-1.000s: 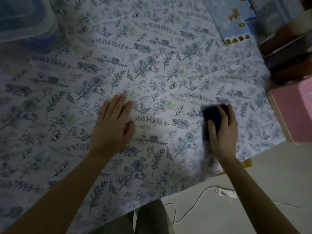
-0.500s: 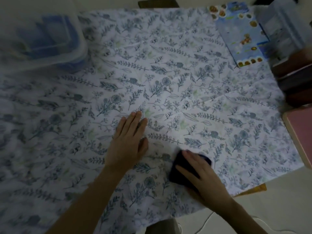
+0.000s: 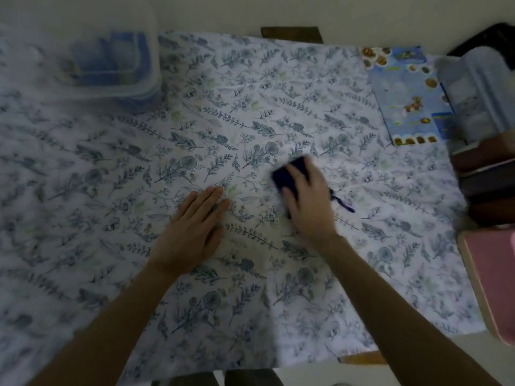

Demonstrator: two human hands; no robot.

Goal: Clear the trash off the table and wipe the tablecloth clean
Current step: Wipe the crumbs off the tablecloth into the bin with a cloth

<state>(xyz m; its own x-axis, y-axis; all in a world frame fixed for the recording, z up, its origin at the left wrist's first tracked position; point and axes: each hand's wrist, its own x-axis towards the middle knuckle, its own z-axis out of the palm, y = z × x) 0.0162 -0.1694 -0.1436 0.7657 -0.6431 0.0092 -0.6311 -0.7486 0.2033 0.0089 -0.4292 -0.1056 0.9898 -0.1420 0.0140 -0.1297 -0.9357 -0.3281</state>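
Pressing a dark blue rag (image 3: 284, 178) down on the leaf-print tablecloth (image 3: 250, 121), the right hand (image 3: 309, 204) sits just right of the cloth's middle. Its palm faces down and its forearm runs back to the lower right corner. Grip of the right hand is clamped on the rag: fingers curved over the top, thumb tucked along the rag's near left side. Motion blur hides the exact finger edges. A dark strand (image 3: 344, 204) of the rag trails out on the tablecloth to the right of the hand. Left hand (image 3: 192, 232) lies flat on the tablecloth, palm down, near the right hand but not touching it or the rag. Its grip is apart, fingers (image 3: 211, 196) straight and close together pointing up-right, nothing held, forearm coming in from the lower left. Tablecloth covers nearly all of the tabletop (image 3: 362, 359); bare wood shows only at the near right corner and a bit at the far edge. A clear plastic box (image 3: 111, 79) with blue items inside stands at the far left, blurred. A blue printed sheet (image 3: 404, 96) lies flat at the far right, and a clear ribbed container (image 3: 479, 87) is just right of it. A pink thing (image 3: 496, 280) shows at the right edge, off the tablecloth. I cannot tell what it is.
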